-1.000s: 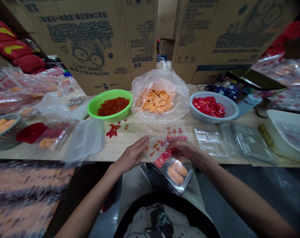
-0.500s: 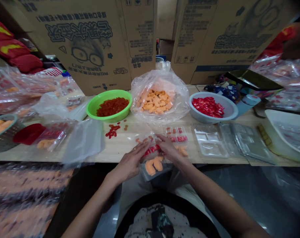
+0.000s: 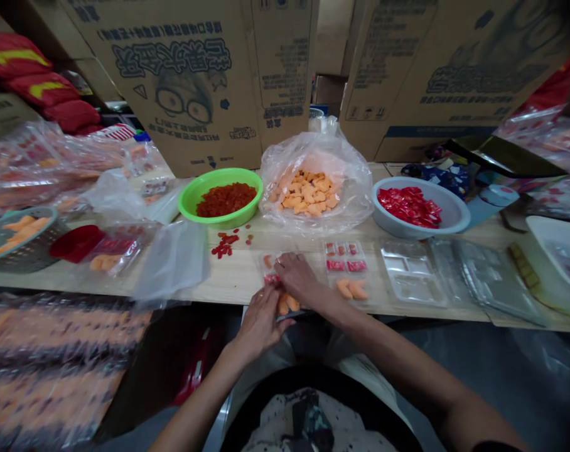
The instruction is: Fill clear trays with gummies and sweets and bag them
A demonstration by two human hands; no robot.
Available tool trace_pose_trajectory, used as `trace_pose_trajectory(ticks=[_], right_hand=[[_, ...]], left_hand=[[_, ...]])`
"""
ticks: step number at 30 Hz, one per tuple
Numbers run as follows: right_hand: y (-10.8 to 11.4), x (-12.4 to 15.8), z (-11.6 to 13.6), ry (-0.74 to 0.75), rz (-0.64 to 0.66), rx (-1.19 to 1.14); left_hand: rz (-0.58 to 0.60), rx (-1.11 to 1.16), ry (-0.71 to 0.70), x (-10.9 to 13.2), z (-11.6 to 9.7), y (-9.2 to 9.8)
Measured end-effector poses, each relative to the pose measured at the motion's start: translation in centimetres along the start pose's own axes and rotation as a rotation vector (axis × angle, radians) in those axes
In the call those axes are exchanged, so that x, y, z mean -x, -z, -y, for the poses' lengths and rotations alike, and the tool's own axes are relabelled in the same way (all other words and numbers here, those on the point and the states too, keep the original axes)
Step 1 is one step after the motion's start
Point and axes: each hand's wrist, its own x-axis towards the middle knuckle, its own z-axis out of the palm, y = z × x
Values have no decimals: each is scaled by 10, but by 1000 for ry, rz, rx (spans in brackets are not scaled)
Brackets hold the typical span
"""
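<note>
From the head camera, the person's left hand (image 3: pixel 261 323) and right hand (image 3: pixel 297 279) meet over a clear plastic blister tray (image 3: pixel 272 263) at the near edge of a pale wooden table (image 3: pixel 238 276). The tray holds orange pieces (image 3: pixel 285 304) and a small red packet (image 3: pixel 272 279), and its lower part sits under and just past the table edge. The left hand's fingers are curled together at the tray's near side, though I cannot tell if they clamp it. The right hand's fingers lie together across the top of the tray, and any grip there is hidden too.

Just right of the hands lies a second clear tray (image 3: pixel 346 270) with red packets and orange pieces. Farther right are stacked clear trays (image 3: pixel 412 273). Along the back of the table, at the middle of the frame, sit a green plastic bowl (image 3: pixel 219 174) of dark red pieces, a clear plastic bag (image 3: pixel 332 154) of orange pieces, and a grey-blue bowl (image 3: pixel 454 216) of red packets. Loose red pieces (image 3: pixel 223 250) lie below the green bowl. Brown cardboard boxes (image 3: pixel 186 81) stand behind everything.
</note>
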Motion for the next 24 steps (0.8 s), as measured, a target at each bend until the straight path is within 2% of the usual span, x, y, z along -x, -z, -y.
trace_pose_trajectory(ticks=[4,6,11,13,17,20,22,24], right_hand=[[-4,6,4,202,59,-123],[-5,15,7,277,52,-192],[-1,43,19,387,82,-265],[2,51,24,377,67,-304],[4,57,23,221,20,-374],[10,61,2,46,-20,-362],[16,68,-24,-175,-83,-334],[22,80,-56,-490,-119,-268]], left_hand=[[-251,49,110,-3,4,-3],[-318,36,129,-3,5,-7],[-270,-110,157,1,4,-12],[-260,-156,152,0,4,-13],[-246,-134,63,-21,19,-18],[-279,-132,85,-48,42,-20],[-270,-185,116,-60,52,-16],[-185,-251,97,-63,47,-8]])
